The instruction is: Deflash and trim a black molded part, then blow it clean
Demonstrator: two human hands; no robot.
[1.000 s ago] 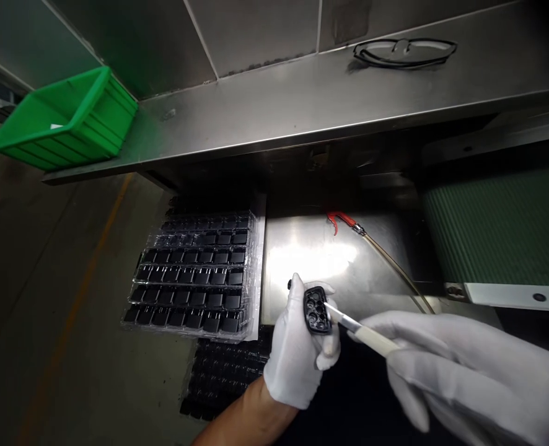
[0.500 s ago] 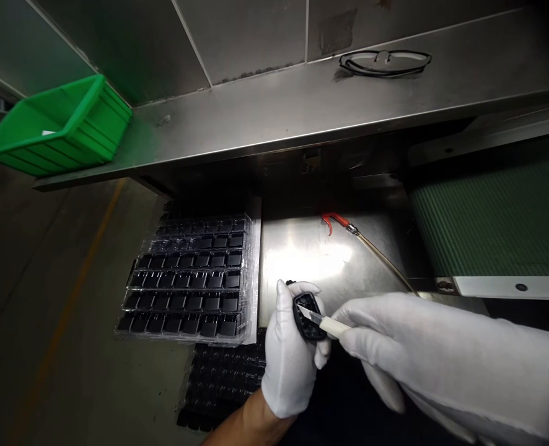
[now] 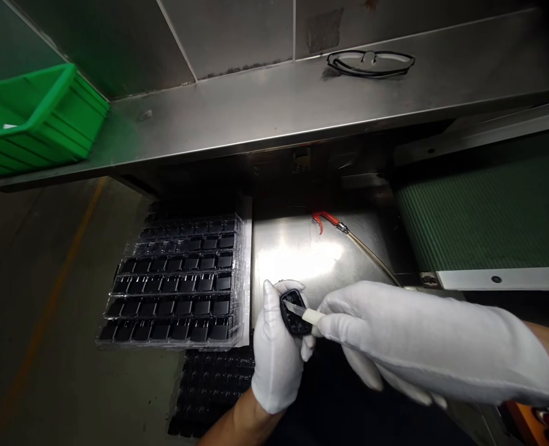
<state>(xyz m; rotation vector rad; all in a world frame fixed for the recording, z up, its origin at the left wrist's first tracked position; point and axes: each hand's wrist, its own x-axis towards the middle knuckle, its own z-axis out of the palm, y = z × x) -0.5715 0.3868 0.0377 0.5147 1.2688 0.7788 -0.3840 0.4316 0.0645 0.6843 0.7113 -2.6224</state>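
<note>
Two gloved hands work close together: the left hand [image 3: 277, 356] pinches a small black part [image 3: 293, 313] by its edges. The right hand [image 3: 395, 337] fingers clamp a knife [image 3: 302, 311], blade touching the part. It looks light, stiff, and probably slippery against cotton.

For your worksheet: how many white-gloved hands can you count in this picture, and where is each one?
2. The left hand is at bottom centre, holding a small black part. The right hand reaches in from the right, pressing a small knife to that part. No other hands show.

Light: dim overall, corners dark
Glare: bright patch on steel plate [image 3: 302, 257], centre
Edges: bent, wide-angle
Focus: sharp centre
</note>
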